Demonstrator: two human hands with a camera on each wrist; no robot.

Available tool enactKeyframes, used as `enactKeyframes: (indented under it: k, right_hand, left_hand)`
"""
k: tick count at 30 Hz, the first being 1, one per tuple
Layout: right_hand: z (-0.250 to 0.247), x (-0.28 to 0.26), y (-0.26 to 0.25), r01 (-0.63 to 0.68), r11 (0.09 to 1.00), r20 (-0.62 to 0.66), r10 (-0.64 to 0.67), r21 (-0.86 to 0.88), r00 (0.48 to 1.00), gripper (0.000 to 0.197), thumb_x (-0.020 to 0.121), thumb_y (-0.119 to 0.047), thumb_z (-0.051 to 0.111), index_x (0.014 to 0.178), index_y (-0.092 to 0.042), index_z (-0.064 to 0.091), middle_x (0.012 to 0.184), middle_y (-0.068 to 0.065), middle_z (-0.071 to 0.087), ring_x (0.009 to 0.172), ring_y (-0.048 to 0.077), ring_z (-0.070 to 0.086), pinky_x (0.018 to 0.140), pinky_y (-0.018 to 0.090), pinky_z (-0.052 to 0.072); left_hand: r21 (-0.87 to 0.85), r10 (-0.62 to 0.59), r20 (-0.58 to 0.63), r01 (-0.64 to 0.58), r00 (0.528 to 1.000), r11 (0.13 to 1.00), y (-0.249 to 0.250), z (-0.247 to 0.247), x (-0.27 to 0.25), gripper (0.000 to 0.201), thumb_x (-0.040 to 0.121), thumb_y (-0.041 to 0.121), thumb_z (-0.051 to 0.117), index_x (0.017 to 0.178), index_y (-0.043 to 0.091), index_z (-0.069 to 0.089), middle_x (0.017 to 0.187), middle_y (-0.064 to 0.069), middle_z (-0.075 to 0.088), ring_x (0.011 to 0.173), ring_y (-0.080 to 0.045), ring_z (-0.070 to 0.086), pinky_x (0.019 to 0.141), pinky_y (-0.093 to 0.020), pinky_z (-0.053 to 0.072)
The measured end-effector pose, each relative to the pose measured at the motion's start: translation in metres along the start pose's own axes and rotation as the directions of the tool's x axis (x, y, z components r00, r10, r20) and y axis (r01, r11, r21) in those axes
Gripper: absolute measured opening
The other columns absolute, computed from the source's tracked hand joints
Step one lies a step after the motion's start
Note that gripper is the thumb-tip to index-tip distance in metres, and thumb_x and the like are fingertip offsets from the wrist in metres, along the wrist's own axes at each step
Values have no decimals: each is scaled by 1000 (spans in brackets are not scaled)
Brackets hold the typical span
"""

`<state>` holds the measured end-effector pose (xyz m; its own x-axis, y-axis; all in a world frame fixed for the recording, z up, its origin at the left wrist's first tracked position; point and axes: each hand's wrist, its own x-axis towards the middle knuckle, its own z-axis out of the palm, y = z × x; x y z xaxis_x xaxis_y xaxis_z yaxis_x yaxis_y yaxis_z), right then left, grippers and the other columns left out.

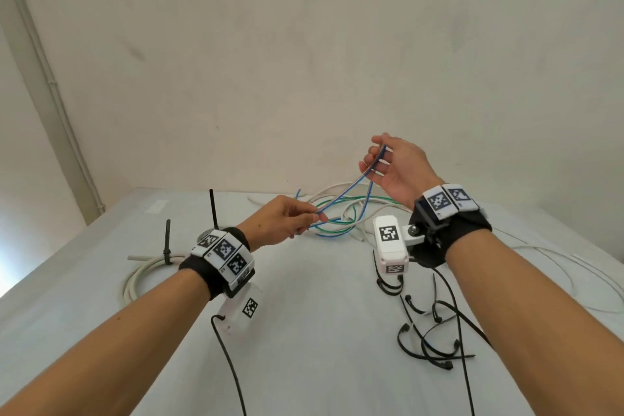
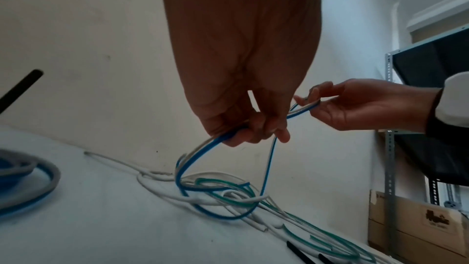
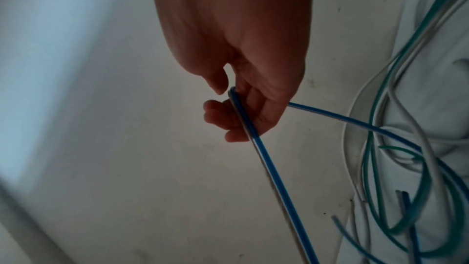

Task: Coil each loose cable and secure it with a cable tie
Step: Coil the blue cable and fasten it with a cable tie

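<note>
**Blue cable lifted clear of the tangle**

Both hands hold the blue cable [image 1: 341,194] up off the table [image 1: 304,331]. The right hand [image 1: 396,167], raised at the far right, has its fingers curled round a doubled bend, probably the first loop of a coil. The left hand [image 1: 287,223], lower and nearer, pinches the strand between thumb and fingertips, likely to feed slack. The rest trails into a far pile of green and white cables [image 1: 341,223]. A tied white coil [image 1: 148,270] lies left; spare ties [image 1: 432,341] wait near right.
</note>
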<state>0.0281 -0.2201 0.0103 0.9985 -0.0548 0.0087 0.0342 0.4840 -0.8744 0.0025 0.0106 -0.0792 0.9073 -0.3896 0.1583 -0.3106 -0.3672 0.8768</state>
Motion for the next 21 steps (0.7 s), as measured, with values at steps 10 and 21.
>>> enactKeyframes:
  k: [10,21]
  right_hand:
    - [1,-11,-24,128,991,13,-128,32,992,14,108,-20,49,106,-9,59,69,4,62,61,20,65,65,34,60]
    - [1,-23,-46,244,950,102,-228,-196,968,22,110,-22,42,106,-16,62,57,-1,43,48,15,34,55,30,42]
  left_hand:
    - [-16,-26,-61,25,998,1000,-27,-1,-5,21,104,8,57,101,11,78,56,4,50,49,-6,41,54,-16,38]
    - [-2,-138,-54,138,989,990,-42,-1,-6,19,103,17,61,104,11,79,60,4,56,54,-12,45,55,-23,38]
